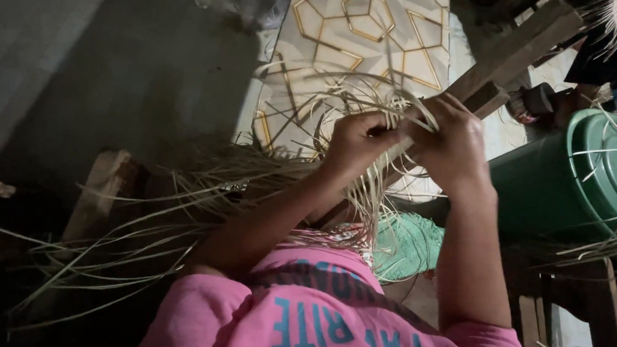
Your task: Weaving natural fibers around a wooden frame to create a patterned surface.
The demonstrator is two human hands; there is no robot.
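Note:
Both my hands meet at the middle of the view over a bundle of thin pale straw strips [389,104]. My left hand [358,142] pinches several strips between thumb and fingers. My right hand [453,140] closes around strips right beside it, resting against a long wooden beam [512,54] that slants from the upper right down under my hands. Loose strip ends fan up over the knuckles and hang down toward my pink shirt [315,315].
A green plastic bucket [575,180] lies on its side at the right. A tile with gold hexagon lines [372,29] is behind the hands. More straw strips [143,235] spread over a wooden block [103,191] at the left. Green netting [407,245] lies below.

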